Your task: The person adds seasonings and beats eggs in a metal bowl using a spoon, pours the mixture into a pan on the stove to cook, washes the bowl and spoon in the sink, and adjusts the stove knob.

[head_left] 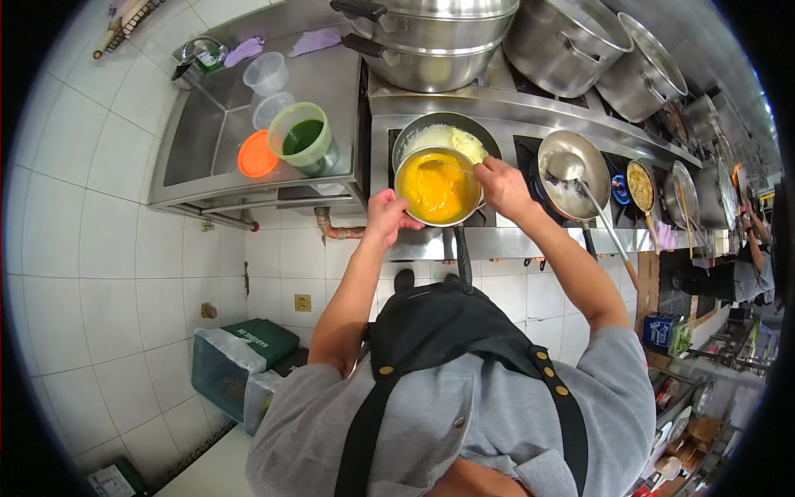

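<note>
My left hand (388,217) grips the near left rim of a round metal bowl (404,199) holding beaten yellow egg (435,195). In my right hand (503,184) is the handle of a thin metal utensil (454,168), its other end sunk in the egg. The bowl is over the near part of a dark frying pan (451,118), whose handle points toward me. Pale yellow and whitish food (468,145) shows in the pan behind the bowl.
A wok (555,195) with a ladle (609,228) stands to the right, beside a lit burner (621,189) and a smaller pan (640,184). Large pots (567,41) line the back. Left, a sink counter bears a tub of green liquid (304,137). Another person (749,273) stands far right.
</note>
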{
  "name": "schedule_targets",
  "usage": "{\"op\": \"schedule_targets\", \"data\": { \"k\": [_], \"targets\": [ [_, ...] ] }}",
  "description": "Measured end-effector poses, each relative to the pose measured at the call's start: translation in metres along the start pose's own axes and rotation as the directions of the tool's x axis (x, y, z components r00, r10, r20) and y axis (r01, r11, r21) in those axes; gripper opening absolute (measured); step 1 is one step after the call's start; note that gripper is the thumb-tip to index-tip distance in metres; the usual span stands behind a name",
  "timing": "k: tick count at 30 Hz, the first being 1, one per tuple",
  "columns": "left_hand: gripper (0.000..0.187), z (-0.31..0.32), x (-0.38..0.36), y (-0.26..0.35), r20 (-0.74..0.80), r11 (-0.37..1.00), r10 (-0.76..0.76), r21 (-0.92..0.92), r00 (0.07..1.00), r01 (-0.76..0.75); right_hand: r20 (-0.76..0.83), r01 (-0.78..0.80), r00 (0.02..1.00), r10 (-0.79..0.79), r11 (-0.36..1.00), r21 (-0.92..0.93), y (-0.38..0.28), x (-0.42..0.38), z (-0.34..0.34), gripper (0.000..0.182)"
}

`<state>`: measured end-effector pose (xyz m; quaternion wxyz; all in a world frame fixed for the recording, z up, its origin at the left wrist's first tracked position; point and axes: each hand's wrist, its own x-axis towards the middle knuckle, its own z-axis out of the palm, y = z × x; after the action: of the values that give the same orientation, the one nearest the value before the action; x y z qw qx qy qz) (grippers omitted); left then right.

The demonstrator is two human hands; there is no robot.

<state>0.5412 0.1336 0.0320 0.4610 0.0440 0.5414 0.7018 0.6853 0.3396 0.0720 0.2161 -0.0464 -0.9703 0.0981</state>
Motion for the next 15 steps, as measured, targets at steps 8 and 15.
{"op": "schedule_targets", "data": {
  "k": [8, 15],
  "targets": [
    [0.014, -0.009, 0.006, -0.009, -0.023, 0.999, 0.048, -0.011, 0.999, -0.048, 0.218, -0.388, 0.908, 0.358, 0.915, 0.111, 0.001, -0.013, -0.004, 0.009],
    [0.016, -0.005, 0.011, -0.004, -0.053, 0.997, 0.068, -0.019, 0.996, -0.069, 0.193, -0.45, 0.892, 0.41, 0.85, 0.274, -0.022, -0.017, 0.005, 0.007]
  ]
}}
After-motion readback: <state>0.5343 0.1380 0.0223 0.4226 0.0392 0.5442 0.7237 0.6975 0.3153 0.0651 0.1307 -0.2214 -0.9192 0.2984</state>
